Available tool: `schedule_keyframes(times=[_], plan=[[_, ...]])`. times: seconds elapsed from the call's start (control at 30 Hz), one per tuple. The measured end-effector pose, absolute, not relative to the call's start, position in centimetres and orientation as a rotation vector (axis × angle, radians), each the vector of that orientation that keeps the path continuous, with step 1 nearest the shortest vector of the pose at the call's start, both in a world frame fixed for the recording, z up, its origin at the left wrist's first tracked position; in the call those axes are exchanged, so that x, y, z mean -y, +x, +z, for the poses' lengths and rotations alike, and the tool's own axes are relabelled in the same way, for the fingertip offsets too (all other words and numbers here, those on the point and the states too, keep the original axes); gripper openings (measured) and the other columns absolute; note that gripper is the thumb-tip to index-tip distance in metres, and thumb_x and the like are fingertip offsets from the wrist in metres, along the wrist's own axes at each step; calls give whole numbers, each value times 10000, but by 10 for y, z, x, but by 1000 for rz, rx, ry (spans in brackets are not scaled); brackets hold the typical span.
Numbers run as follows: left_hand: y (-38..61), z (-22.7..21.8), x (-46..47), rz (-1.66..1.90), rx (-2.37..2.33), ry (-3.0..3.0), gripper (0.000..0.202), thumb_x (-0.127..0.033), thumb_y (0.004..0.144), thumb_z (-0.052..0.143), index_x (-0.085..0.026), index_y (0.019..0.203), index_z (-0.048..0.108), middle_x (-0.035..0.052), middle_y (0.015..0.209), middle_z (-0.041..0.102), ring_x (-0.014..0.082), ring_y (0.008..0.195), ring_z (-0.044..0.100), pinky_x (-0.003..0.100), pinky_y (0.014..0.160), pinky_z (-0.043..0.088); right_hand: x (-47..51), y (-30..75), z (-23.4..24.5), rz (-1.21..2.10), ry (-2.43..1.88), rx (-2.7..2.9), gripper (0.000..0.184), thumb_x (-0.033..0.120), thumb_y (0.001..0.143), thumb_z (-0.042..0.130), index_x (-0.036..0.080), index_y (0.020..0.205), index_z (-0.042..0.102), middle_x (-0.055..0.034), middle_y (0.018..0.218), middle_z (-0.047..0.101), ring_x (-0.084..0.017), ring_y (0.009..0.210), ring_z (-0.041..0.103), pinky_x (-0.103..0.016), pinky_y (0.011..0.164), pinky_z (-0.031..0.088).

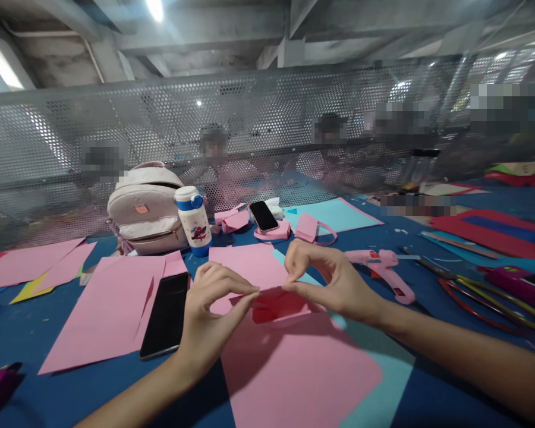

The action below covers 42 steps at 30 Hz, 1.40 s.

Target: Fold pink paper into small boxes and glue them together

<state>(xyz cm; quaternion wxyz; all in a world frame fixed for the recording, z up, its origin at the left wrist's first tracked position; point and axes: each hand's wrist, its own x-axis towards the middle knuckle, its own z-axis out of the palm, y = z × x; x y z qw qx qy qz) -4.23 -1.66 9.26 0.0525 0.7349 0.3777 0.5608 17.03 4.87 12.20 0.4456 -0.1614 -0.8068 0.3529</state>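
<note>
Thumb and forefinger of my left hand [216, 318] are closed in a pinch on the near-left edge of a small folded pink paper piece [280, 308]. My right hand [332, 279] pinches the same edge a little to the right, its other fingers curled. The paper piece has a hollow, shaded red-pink inside and is held just above a pink sheet [298, 374]. Beneath that sheet lies light blue paper [386, 362]. Beside my left wrist rests a black smartphone [166, 315], partly on other pink sheets [102, 309]. A pink glue gun [383, 270] lies past my right wrist.
At the back stand a pale backpack [149, 208] and a white-and-blue bottle [194, 223]. Another phone [263, 216] leans on small pink paper pieces [311, 227]. Scissors [494, 297] and red sheets [494, 229] lie right. A perforated metal screen [258, 119] closes the far side, people behind it.
</note>
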Motion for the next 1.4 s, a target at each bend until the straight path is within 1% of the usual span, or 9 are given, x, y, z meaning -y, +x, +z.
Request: schedule_keyframes(times=[0.07,0.17,0.33,0.47,0.53,0.63,0.93,1.23,1.4], plan=[[-42,93,17,1706,-1148,2233,114,-118,838,749,-218,809,702,-32,746,708,144,692,615,364,778,390,-49,170,121,912,-398,1975,272,274,837,762,185,677,561,17,716,556,-129,686,506,-280,642,403],[-42,93,17,1702,-1150,2233,114,-117,842,744,-219,811,702,-33,748,709,144,697,617,364,784,393,-50,169,120,913,-383,1974,260,284,842,762,183,685,581,13,712,575,-131,687,516,-279,636,402],[-44,93,16,1714,-1172,2239,116,-115,840,744,-222,814,706,-29,751,711,149,709,622,365,787,404,-49,172,122,838,-345,2025,175,268,922,654,183,768,651,-7,737,619,-131,690,534,-277,629,416],[-46,92,14,1712,-1195,2224,100,-133,846,740,-223,814,711,-19,755,714,159,716,624,370,786,414,-50,173,123,758,-366,2051,158,230,944,587,191,840,699,-30,791,667,-144,730,576,-285,650,436],[-46,92,14,1714,-1199,2221,95,-138,849,736,-222,812,711,-16,753,713,162,716,624,372,785,419,-49,173,123,732,-376,2059,157,201,937,585,202,862,723,-29,804,680,-146,751,592,-283,659,447],[-46,93,13,1716,-1208,2226,96,-139,849,735,-223,808,710,-14,748,713,166,714,626,372,782,425,-49,171,123,726,-396,2040,132,181,909,619,211,872,742,-21,789,677,-136,708,573,-281,639,450],[-46,92,13,1713,-1198,2223,94,-142,847,740,-228,819,713,-22,762,721,163,719,627,365,784,421,-57,170,115,867,-469,2003,88,199,881,673,226,889,757,-19,839,677,-130,731,585,-281,669,472],[-47,93,14,1714,-1202,2225,100,-138,843,742,-228,812,712,-18,758,725,166,713,630,369,782,421,-62,170,113,1021,-481,1982,138,198,880,629,206,861,766,-33,839,651,-133,745,591,-263,653,461],[-47,94,13,1708,-1195,2223,105,-133,843,740,-229,813,711,-14,762,725,170,720,632,372,782,425,-64,171,112,1072,-446,1956,153,234,891,619,209,838,760,-30,828,648,-138,757,595,-278,709,483]])
